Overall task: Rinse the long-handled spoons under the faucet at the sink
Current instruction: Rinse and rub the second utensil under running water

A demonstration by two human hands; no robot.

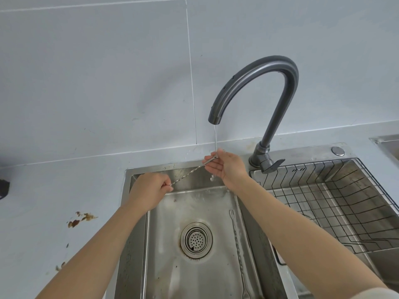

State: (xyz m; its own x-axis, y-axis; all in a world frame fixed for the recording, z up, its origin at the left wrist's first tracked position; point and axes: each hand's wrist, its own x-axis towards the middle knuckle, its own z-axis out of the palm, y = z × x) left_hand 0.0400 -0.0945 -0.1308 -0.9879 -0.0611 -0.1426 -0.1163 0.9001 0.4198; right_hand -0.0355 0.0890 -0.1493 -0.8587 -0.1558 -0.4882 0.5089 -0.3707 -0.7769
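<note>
Mid-rinse, first spoon of two as far as I can see. Faucet [259, 67] is on, with a thin water stream [215, 137] falling at 12 o'clock of the sink [168, 277].

The spoon [187, 172] with the twisted handle is held slanted over the back of the sink, its low end at 9 o'clock and its high end under the stream. Left hand [149, 190] is a closed fist, fingers curled tight round the handle end. Right hand [226, 167] has the other end, thumb pressing it against fairly straight fingers, right in the water. Looks like it's rubbing that end, can't confirm.

Second spoon [237, 244] lies flat on the sink floor at 3 o'clock of the drain [196, 239], along the right wall, with small prongs at its far tip. It's apart from both hands and out of the stream, so I judge it not yet rinsed.

Wire basket [345, 201] at 3 o'clock of the sink holds nothing I can see. Judgement: roughly under half done. Left to do: finish this one, set it aside, rinse the second.
</note>
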